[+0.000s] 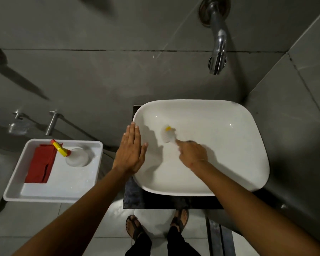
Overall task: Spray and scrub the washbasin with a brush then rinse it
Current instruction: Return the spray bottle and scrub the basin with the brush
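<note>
**Washbasin scrub: hand and tool positions**

I see the white washbasin [229,145] on a dark counter [131,198] against a grey tiled wall, with a chrome tap [218,52] mounted on the wall above its far side.

Right hand [193,154]: inside the bowl, on its left half. The fingers are closed around the handle of the brush [168,135], with the index finger stretched forward along the handle. The brush head, white bristles with a yellow mark at its tip, lies against the inner surface of the bowl near the left wall. The hand and brush are slightly blurred.

Left hand [130,151]: flat and open, fingers extended and held together, thumb spread. The palm rests on the left rim of the washbasin. It grips nothing.

To the left of the basin, well apart from both hands, I note a white tray [59,191]. It holds a spray bottle [76,156] with a yellow and red nozzle, standing in the far part of the tray. A folded red cloth [41,163] lies just beside the bottle, on its left.

Below the counter I see two sandalled feet [135,228] on the light floor tiles.
</note>
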